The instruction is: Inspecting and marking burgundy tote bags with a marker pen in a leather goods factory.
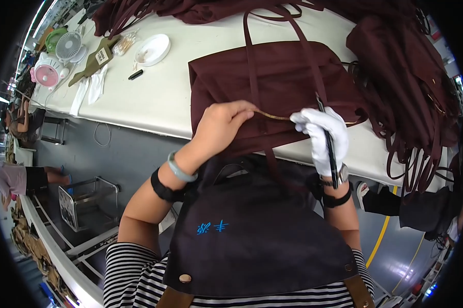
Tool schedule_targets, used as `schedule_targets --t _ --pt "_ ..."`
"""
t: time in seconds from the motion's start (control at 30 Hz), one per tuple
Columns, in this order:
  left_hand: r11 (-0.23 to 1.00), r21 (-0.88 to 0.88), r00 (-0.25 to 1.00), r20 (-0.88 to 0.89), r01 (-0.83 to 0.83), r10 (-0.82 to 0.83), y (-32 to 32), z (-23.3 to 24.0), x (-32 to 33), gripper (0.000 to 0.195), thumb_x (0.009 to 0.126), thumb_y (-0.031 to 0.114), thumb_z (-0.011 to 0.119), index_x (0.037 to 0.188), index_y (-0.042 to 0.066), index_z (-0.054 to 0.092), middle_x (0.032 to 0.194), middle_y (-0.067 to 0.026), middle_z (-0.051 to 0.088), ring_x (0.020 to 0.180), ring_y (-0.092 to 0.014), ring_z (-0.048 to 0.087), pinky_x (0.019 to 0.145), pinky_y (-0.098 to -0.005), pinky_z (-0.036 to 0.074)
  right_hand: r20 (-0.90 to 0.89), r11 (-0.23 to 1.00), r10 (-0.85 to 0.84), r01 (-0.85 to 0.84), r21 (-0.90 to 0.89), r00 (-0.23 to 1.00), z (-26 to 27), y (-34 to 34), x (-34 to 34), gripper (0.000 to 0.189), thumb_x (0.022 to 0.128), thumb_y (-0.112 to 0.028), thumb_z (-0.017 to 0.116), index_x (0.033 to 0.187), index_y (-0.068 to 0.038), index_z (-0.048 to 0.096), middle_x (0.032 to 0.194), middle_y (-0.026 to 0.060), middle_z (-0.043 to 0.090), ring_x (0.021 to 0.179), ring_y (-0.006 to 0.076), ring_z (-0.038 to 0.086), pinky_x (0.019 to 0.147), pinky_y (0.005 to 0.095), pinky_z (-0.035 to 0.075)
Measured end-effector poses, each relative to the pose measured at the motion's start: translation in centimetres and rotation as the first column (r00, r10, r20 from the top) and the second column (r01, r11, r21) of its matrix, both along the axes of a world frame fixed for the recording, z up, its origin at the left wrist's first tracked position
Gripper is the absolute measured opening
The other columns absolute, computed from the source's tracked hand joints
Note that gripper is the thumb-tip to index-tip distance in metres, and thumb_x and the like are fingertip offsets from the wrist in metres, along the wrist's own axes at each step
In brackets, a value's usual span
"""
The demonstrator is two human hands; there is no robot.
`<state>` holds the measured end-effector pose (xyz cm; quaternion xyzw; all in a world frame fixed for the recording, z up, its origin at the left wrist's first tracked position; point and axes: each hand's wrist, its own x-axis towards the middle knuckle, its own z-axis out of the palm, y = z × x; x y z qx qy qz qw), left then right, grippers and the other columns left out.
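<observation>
A maroon fabric tote bag (220, 84) lies on the white table before me, with two long straps running up over its body. My bare left hand (223, 119) pinches one end of a stretch of its gold-toothed zipper (272, 115). At the other end, my right hand (326, 131), in a white glove, grips the zipper edge with its fingertips. A black pen-like tool (329, 150) is also tucked through the right hand, its thin tip pointing up towards the strap. The zipper bows slightly between both hands.
More maroon bags (397, 77) are heaped at the right, others along the far edge. Leftward lie a white dish (153, 50), a black marker cap or short pen (135, 74), cotton swabs (125, 43), white gloves (89, 90) and small fans (69, 45). A person's legs (416, 210) are at right.
</observation>
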<state>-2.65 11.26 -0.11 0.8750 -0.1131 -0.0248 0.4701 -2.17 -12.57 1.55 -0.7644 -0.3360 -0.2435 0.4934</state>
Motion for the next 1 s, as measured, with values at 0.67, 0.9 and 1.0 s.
schedule_targets --t 0.67,0.9,1.0 --pt "0.979 0.204 0.894 0.441 -0.012 -0.081 -1.4 -2.0 -0.4 0.029 0.072 0.019 0.077 0.099 0.011 0.074 0.103 -0.0002 0.067 0.090 -0.020 0.061 0.078 -0.0310 0.052 -0.458 0.932 0.260 -0.096 0.351 0.850 -2.2 1.7 1.4 0.032 0.095 -0.021 0.054 0.109 0.003 0.067 0.085 0.0077 0.064 0.071 0.0117 0.060 0.064 0.0234 0.047" --pt "0.985 0.169 0.893 0.448 -0.037 -0.044 -1.6 -2.6 -0.6 0.024 0.071 0.016 0.077 0.094 0.010 0.075 0.098 0.0004 0.068 0.086 -0.019 0.061 0.075 -0.0303 0.052 -0.582 0.851 0.370 -0.012 0.526 0.724 -3.7 2.2 0.2 0.011 0.093 -0.012 0.055 0.089 -0.002 0.057 0.079 0.0067 0.062 0.058 0.0064 0.052 0.050 0.0199 0.040" --pt "0.984 0.170 0.876 0.481 -0.048 -0.040 -1.8 -2.7 -0.7 0.025 0.070 0.015 0.078 0.094 0.010 0.075 0.099 0.0005 0.068 0.086 -0.019 0.061 0.074 -0.0304 0.052 -0.608 0.826 0.364 0.057 0.561 0.706 -4.2 2.9 -0.2 0.007 0.093 -0.008 0.056 0.089 -0.003 0.054 0.079 0.0070 0.063 0.057 0.0060 0.053 0.050 0.0202 0.042"
